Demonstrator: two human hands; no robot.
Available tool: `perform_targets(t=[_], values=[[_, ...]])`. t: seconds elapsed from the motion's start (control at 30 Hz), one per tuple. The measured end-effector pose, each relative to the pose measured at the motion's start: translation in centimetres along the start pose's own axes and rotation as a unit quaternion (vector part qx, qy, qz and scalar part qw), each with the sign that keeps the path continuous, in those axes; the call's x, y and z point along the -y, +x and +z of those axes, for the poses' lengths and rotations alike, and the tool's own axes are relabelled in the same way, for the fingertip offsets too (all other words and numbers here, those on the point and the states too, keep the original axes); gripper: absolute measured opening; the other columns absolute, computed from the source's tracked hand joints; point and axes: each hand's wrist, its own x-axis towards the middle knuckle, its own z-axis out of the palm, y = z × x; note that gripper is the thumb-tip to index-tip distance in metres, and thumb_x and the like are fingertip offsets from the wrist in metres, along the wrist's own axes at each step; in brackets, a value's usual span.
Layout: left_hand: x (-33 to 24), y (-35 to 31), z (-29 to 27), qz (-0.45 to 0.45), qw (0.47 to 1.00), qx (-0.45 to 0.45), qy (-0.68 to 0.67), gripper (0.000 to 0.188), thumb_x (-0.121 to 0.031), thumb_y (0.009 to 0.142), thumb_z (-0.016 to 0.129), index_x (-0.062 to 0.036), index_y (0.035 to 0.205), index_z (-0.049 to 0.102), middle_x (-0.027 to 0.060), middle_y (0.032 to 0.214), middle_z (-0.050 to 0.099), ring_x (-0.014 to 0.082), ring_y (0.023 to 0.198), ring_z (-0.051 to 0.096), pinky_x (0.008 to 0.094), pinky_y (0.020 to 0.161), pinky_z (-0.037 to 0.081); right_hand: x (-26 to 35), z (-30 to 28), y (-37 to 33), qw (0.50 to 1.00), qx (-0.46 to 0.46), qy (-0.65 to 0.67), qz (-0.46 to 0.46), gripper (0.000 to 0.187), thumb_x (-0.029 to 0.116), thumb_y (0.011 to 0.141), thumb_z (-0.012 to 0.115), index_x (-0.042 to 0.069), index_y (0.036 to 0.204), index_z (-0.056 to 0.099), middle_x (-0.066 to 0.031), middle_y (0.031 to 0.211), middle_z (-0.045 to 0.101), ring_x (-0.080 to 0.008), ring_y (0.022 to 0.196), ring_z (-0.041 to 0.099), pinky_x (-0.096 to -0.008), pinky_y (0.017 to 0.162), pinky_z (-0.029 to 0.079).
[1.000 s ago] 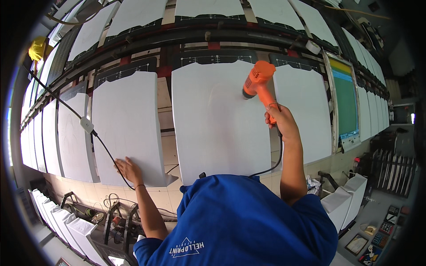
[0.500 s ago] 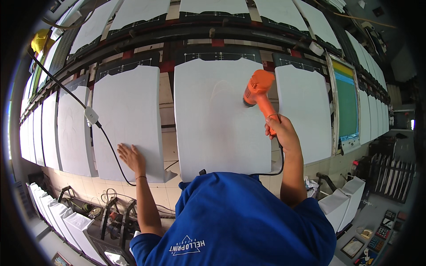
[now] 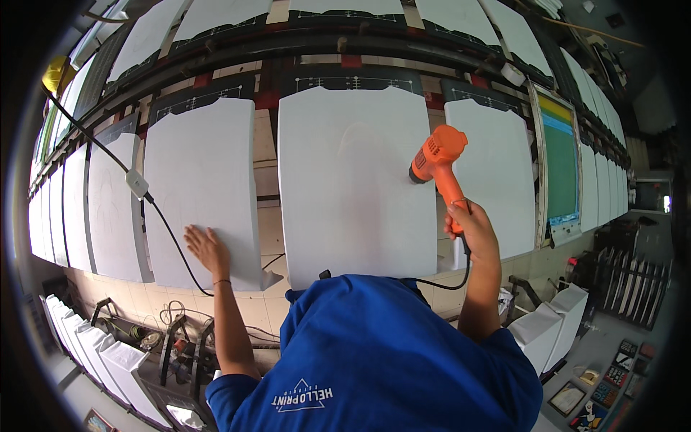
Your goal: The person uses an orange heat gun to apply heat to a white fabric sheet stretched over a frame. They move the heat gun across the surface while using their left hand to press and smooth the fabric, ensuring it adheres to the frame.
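One orange heat gun (image 3: 443, 157), right of centre in the frame — nozzle angled left over the middle white panel (image 3: 353, 201), near its right edge; contact can't be told. Right hand (image 3: 471, 229) has its fingers wrapped closed round the handle. Versus a second ago the gun sits lower and further right, so the heating seems to have shifted toward the panel's edge. Left hand (image 3: 207, 248), left of centre, grips nothing: fingers straight and slightly spread on the neighbouring white panel (image 3: 198, 165), now further up from its lower end — pressure can't be told. Black cable (image 3: 171, 234) runs just beside it. Outward: framed screen (image 3: 560, 169) at right, dark rail (image 3: 403, 54) across the top.
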Motion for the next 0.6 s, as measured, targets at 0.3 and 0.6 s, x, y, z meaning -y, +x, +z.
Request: perform_targets(t=[0.3,0.6], values=[[-4.3,-1.0,-2.1,-0.043,0.998,0.033,0.018,0.064,-0.038,0.105,0.026,0.0059,0.151,0.020,0.0223,0.159,0.017,0.0343,0.149,0.014,0.0459,0.120,0.012,0.3,2.7,1.2,0.996,0.079,0.052,0.007,0.028,0.029,0.090,0.063,0.002,0.098,0.057,-0.0033,0.076,0.059,-0.0118,0.065,0.058,-0.0248,0.055,0.044],[0.6,-0.9,-1.5,-0.049,0.999,-0.001,-0.010,0.062,-0.036,0.104,0.029,0.0028,0.152,0.021,0.0176,0.160,0.019,0.0319,0.150,0.013,0.0435,0.121,0.010,1.9,9.0,4.1,0.981,0.193,0.020,-0.023,0.029,0.028,0.093,0.062,0.001,0.100,0.056,-0.0039,0.077,0.058,-0.0114,0.066,0.057,-0.0253,0.055,0.044]])
